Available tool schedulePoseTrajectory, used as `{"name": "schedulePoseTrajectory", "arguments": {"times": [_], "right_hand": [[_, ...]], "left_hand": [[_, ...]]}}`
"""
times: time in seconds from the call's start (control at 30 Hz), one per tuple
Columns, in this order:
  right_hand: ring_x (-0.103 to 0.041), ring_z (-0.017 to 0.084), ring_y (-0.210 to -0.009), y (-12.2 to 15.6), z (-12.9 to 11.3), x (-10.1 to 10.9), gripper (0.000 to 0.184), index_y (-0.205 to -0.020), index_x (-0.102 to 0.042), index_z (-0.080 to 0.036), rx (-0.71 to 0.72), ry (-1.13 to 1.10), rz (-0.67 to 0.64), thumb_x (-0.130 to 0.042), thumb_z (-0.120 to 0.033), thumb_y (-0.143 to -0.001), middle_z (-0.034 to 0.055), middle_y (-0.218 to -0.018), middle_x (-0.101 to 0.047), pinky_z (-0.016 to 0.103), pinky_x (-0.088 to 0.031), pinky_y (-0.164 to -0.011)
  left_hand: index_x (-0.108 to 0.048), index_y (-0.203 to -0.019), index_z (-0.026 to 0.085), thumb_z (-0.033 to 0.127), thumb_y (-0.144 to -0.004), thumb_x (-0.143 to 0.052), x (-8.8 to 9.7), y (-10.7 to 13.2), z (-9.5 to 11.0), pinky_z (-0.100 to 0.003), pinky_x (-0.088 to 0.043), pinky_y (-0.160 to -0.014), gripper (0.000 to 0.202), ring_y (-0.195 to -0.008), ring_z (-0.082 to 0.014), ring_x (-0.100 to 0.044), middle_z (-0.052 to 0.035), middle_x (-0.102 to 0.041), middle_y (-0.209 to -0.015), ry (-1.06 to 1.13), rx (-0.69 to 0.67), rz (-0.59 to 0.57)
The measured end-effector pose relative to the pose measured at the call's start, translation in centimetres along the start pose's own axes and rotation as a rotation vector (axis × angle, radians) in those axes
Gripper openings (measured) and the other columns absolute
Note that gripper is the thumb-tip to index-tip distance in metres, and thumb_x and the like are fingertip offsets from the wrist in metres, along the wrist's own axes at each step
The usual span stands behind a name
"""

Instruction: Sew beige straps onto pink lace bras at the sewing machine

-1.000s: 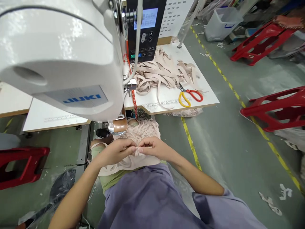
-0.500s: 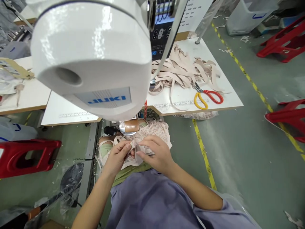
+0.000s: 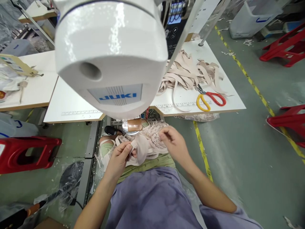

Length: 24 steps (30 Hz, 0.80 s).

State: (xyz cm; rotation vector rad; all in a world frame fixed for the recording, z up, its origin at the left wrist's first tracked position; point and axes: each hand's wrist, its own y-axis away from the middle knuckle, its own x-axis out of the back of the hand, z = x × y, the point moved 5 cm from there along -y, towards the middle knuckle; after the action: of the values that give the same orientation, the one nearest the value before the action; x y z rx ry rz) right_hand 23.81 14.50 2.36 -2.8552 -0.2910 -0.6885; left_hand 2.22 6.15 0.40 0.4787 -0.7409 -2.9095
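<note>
My left hand (image 3: 122,152) is closed, pinching the edge of a beige bra (image 3: 141,147) between thumb and fingers. The garment has lace (image 3: 157,133) and lies across my lap, its strap (image 3: 118,139) looped near my left hand. My right hand (image 3: 175,143) is raised to the right of the bra, apart from my left. Its fingers are loosely curled with a gap at the thumb, and nothing shows in them. Just beyond the garment is the lower arm of a white sewing machine (image 3: 133,125); its large head (image 3: 114,63) hides part of the table.
Beige elastic strips (image 3: 186,71) are heaped on the white table (image 3: 228,98) at the right. Scissors (image 3: 211,97) with red and yellow handles lie near its front edge. Red stools (image 3: 30,154) stand on both sides. A plastic bin (image 3: 250,22) sits at the back right.
My right hand has left the fabric beside my left hand and moved right and slightly up. My left hand still pinches the bra, of which more now shows. The camera view has shifted slightly.
</note>
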Motion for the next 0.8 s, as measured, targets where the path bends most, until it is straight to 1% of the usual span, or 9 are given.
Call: {"name": "schedulePoseTrajectory", "arguments": {"times": [0.1,0.17,0.2,0.27,0.33,0.43,0.53,0.63,0.8], "right_hand": [[-0.059,0.022,-0.083,-2.7,4.2,4.6,0.029,-0.086,-0.064,-0.018,-0.059,0.233,0.105,-0.049,-0.035,-0.103,0.0090,-0.087,-0.066,0.036,-0.046,-0.075],[-0.057,0.027,-0.102,-5.2,7.2,8.3,0.024,-0.107,-0.066,-0.010,-0.102,0.382,0.229,-0.054,-0.030,-0.101,0.0195,-0.108,-0.065,0.041,-0.043,-0.086],[-0.052,0.029,-0.116,-6.5,8.6,10.1,0.031,-0.123,-0.061,-0.005,-0.132,0.469,0.275,-0.055,-0.026,-0.100,0.0253,-0.124,-0.060,0.043,-0.039,-0.093],[-0.043,0.029,-0.130,-8.9,11.3,12.7,0.041,-0.137,-0.053,0.001,-0.226,0.692,0.258,-0.051,-0.020,-0.102,0.0300,-0.138,-0.052,0.043,-0.033,-0.100],[-0.042,0.027,-0.131,-10.6,13.3,14.4,0.040,-0.136,-0.057,0.001,-0.317,0.842,0.171,-0.050,-0.020,-0.102,0.0297,-0.139,-0.051,0.041,-0.032,-0.098],[-0.048,0.026,-0.126,-11.6,14.6,15.8,0.042,-0.136,-0.061,-0.005,-0.387,0.870,0.109,-0.053,-0.030,-0.102,0.0262,-0.134,-0.055,0.039,-0.033,-0.089],[-0.053,0.029,-0.120,-11.5,14.7,16.5,0.057,-0.144,-0.053,-0.010,-0.455,0.925,0.072,-0.055,-0.047,-0.101,0.0275,-0.131,-0.055,0.039,-0.033,-0.082],[-0.057,0.032,-0.109,-11.0,13.9,16.5,0.056,-0.146,-0.048,-0.010,-0.452,1.049,-0.007,-0.049,-0.048,-0.104,0.0293,-0.126,-0.057,0.038,-0.031,-0.074],[-0.061,0.031,-0.098,-9.0,11.9,16.4,0.052,-0.138,-0.048,-0.003,-0.455,1.154,-0.026,-0.044,-0.042,-0.104,0.0280,-0.118,-0.062,0.036,-0.028,-0.065]], "left_hand": [[-0.071,-0.091,0.018,0.052,-0.088,-0.071,0.0,0.1,0.0,-0.025,-0.042,-0.064,0.034,-0.066,-0.0126,-0.055,-0.0012,-0.064,-0.074,0.023,0.004,-0.019],[-0.071,-0.091,0.018,0.051,-0.087,-0.073,-0.1,0.2,0.1,-0.025,-0.043,-0.065,0.033,-0.066,-0.0121,-0.056,-0.0004,-0.063,-0.074,0.053,0.007,-0.028],[-0.071,-0.091,0.018,0.051,-0.086,-0.074,-0.2,0.2,0.1,-0.025,-0.043,-0.064,0.033,-0.066,-0.0118,-0.056,0.0000,-0.063,-0.073,0.066,0.010,-0.031],[-0.070,-0.090,0.017,0.051,-0.085,-0.075,-0.3,0.3,0.1,-0.024,-0.041,-0.061,0.034,-0.062,-0.0104,-0.054,0.0005,-0.062,-0.073,0.077,0.015,-0.028],[-0.069,-0.090,0.016,0.050,-0.085,-0.075,-0.4,0.4,0.2,-0.023,-0.038,-0.058,0.035,-0.059,-0.0087,-0.051,0.0008,-0.062,-0.073,0.085,0.011,-0.021],[-0.068,-0.090,0.016,0.050,-0.085,-0.075,-0.5,0.4,0.3,-0.022,-0.034,-0.055,0.035,-0.055,-0.0063,-0.046,0.0012,-0.062,-0.073,0.119,0.002,-0.007],[-0.066,-0.088,0.016,0.050,-0.083,-0.078,-0.7,0.5,0.4,-0.020,-0.029,-0.053,0.036,-0.053,-0.0043,-0.041,0.0008,-0.064,-0.074,0.116,0.017,-0.014],[-0.064,-0.085,0.016,0.049,-0.082,-0.080,-0.8,0.4,0.6,-0.019,-0.028,-0.052,0.037,-0.052,-0.0034,-0.040,0.0016,-0.064,-0.072,0.088,0.022,-0.021],[-0.062,-0.085,0.018,0.047,-0.085,-0.078,-0.8,0.7,0.3,-0.019,-0.038,-0.057,0.034,-0.069,-0.0101,-0.064,-0.0020,-0.072,-0.082,0.102,0.055,-0.003]]}}
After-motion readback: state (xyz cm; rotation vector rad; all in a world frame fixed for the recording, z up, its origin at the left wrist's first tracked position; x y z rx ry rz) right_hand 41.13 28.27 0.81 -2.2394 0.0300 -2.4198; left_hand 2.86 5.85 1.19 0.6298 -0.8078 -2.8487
